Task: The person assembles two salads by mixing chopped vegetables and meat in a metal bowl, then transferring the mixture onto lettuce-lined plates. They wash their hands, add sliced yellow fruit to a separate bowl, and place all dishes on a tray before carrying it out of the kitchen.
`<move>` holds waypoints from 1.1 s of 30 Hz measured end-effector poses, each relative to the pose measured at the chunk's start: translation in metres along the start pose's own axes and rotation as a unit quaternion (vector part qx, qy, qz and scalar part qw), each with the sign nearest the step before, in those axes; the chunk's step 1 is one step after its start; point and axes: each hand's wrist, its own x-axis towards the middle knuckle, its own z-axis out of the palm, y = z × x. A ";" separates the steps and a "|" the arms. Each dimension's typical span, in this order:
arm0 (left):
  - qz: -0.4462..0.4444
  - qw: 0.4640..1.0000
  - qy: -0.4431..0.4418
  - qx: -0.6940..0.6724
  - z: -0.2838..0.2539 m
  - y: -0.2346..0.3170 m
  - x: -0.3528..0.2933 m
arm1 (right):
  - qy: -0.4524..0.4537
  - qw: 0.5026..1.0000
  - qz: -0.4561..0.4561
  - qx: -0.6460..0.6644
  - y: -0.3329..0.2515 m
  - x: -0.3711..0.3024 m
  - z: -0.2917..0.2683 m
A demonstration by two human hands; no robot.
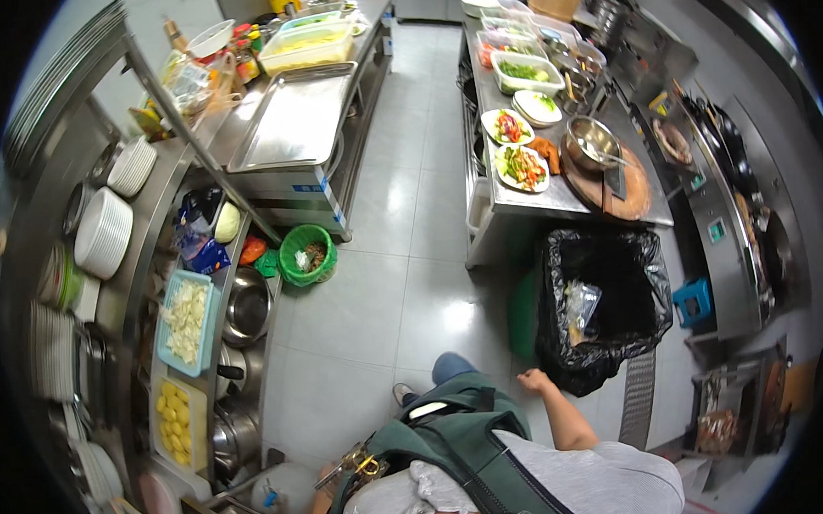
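Note:
My right hand [533, 380] hangs low at my side with its fingers loosely curled, and nothing shows in it. It is nearest to a large green bin [522, 316] lined with a black bag [581, 364], a small gap away from it. A crumpled clear plastic wrapper [581, 312] lies inside the bag. Of my left arm only a bit of skin appears by my body at the lower edge; the left hand is hidden.
At right a steel table [520, 208] bears salad plates [521, 168], a round chopping board [636, 192] with a cleaver [617, 180], and a metal bowl [592, 144]. Shelves at left hold a tub of potatoes [174, 419] and stacked plates [104, 234]. A small green-lined bin [307, 255] stands on the floor.

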 end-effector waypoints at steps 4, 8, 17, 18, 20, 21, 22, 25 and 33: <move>0.007 0.997 -0.049 0.059 -0.091 0.084 0.039 | 0.031 0.953 0.077 0.292 -0.021 0.019 -0.003; 0.127 0.941 0.140 0.280 -0.174 0.243 0.045 | 0.121 0.980 -0.039 0.156 -0.052 0.033 -0.042; 0.492 0.862 0.111 0.045 -0.198 0.626 -0.016 | 0.224 0.764 -0.082 0.600 -0.147 0.156 -0.290; 0.524 0.849 0.059 0.022 -0.199 0.667 -0.020 | 0.229 0.758 -0.099 0.603 -0.149 0.172 -0.317; 0.535 0.843 -0.031 -0.039 -0.200 0.732 -0.030 | 0.237 0.748 -0.074 0.616 -0.154 0.199 -0.353; 0.510 0.854 -0.069 -0.083 -0.200 0.765 -0.037 | 0.245 0.732 -0.034 0.635 -0.157 0.211 -0.367; 0.525 0.839 -0.097 -0.102 -0.204 0.793 -0.046 | 0.228 0.709 -0.015 0.667 -0.161 0.219 -0.378; 0.495 0.826 -0.193 -0.188 -0.218 0.868 -0.078 | 0.181 0.679 -0.004 0.711 -0.175 0.235 -0.396; 0.486 0.802 -0.255 -0.234 -0.215 1.037 -0.131 | 0.220 0.680 0.078 0.695 -0.210 0.246 -0.401</move>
